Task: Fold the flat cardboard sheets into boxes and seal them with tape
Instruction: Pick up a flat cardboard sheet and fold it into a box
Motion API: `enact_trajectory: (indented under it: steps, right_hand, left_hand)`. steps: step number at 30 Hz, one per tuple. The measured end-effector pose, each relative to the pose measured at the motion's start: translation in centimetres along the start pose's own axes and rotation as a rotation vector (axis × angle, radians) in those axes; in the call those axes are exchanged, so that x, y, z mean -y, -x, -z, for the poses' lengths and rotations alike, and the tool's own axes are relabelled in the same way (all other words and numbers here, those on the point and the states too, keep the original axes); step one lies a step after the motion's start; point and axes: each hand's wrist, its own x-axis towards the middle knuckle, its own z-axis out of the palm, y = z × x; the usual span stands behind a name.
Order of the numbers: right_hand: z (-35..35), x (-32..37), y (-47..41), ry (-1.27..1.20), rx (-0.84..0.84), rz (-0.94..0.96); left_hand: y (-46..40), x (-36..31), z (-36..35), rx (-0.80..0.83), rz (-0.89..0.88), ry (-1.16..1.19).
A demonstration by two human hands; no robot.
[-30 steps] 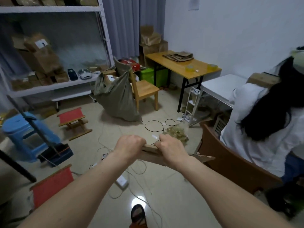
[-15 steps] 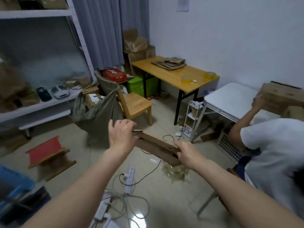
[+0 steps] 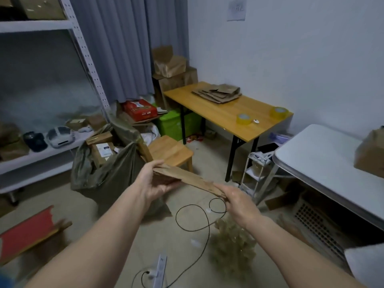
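Observation:
I hold a flat stack of brown cardboard sheets (image 3: 187, 178) edge-on at chest height above the floor. My left hand (image 3: 154, 179) grips its left end, thumb on top and fingers underneath. My right hand (image 3: 239, 201) holds the right end, fingers curled round the edge. More flat cardboard sheets (image 3: 218, 93) lie on the yellow wooden table (image 3: 224, 115) ahead. Two rolls of yellow tape stand on that table, one (image 3: 243, 119) near its front edge and one (image 3: 278, 111) at the right corner.
A wooden chair (image 3: 172, 152) draped with a green sack (image 3: 108, 171) stands just beyond my hands. A white folding table (image 3: 324, 161) with a brown box (image 3: 369, 154) is on the right. Cables and a power strip (image 3: 160, 269) lie on the floor. White shelving (image 3: 41, 150) fills the left.
The view swung right and up toward the yellow table. My hands moved apart along the cardboard stack, and the seated person in white has left the frame.

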Motion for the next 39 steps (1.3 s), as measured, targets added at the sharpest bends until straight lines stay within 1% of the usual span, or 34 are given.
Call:
enact_trajectory:
  steps: [3,5,7,9,11,13,15,17,19,20,22,24,27,29,32,34,36,39]
  right_hand:
    - [1.0,-3.1,-6.1,0.050,0.042,0.003]
    - [1.6,-4.2,-10.6,0.090,0.172,-0.008]
    - [1.9,-4.5,-14.6,0.090,0.320,-0.034]
    - [1.8,-4.5,-18.4,0.041,0.384,-0.055]
    - [1.6,-4.7,-22.3,-0.027,0.363,-0.069]
    - [1.7,-5.2,-26.4,-0.133,0.300,-0.095]
    - [2.3,-5.3,-30.0,-0.332,0.197,-0.153]
    - [2.9,-5.6,-35.2,-0.627,0.146,-0.271]
    - [3.5,-5.6,-40.5,-0.864,0.159,-0.410]
    - [3.8,-5.5,-43.0,-0.933,0.167,-0.459]
    - [4.1,-5.3,-48.0,-1.025,0.163,-0.511]
    - [4.3,-5.0,-52.5,-1.107,0.152,-0.572]
    - [3.4,-5.6,-58.6,-1.212,0.043,-0.624]
    - [3.2,-6.0,-61.6,-1.261,-0.034,-0.652]
    - [3.3,-7.3,-64.6,-1.221,-0.067,-0.726]
    - [3.4,-8.5,-66.5,-1.154,-0.064,-0.753]
    - [3.6,-9.6,-68.6,-1.098,-0.069,-0.757]
    - [4.2,-10.7,-72.3,-1.066,-0.062,-0.695]
  left_hand:
    - [-4.7,-3.2,-3.3,-0.014,0.015,-0.111]
    - [-7.8,-4.8,-5.2,-0.030,-0.009,-0.159]
    - [-10.4,-5.7,-6.8,-0.014,-0.085,-0.248]
    - [-13.0,-6.7,-7.9,0.017,-0.149,-0.379]
    - [-15.6,-8.2,-9.2,0.068,-0.190,-0.512]
    - [-18.8,-9.9,-10.8,0.111,-0.215,-0.659]
    - [-21.1,-11.3,-12.3,0.149,-0.235,-0.806]
    - [-25.0,-13.2,-13.9,0.225,-0.253,-0.931]
    - [-29.3,-15.4,-15.1,0.308,-0.271,-1.007]
    - [-31.2,-16.6,-15.7,0.351,-0.264,-1.026]
    - [-35.0,-19.3,-17.0,0.428,-0.221,-1.027]
    - [-38.6,-21.9,-17.9,0.472,-0.159,-1.050]
    - [-44.0,-25.7,-19.4,0.502,-0.100,-1.113]
    - [-46.8,-27.0,-20.4,0.556,-0.066,-1.152]
    - [-50.3,-27.9,-21.7,0.618,0.008,-1.149]
    - [-52.8,-28.7,-22.6,0.604,0.036,-1.143]
    - [-55.4,-29.7,-23.8,0.557,0.046,-1.111]
    - [-59.5,-31.2,-25.4,0.486,0.011,-1.069]
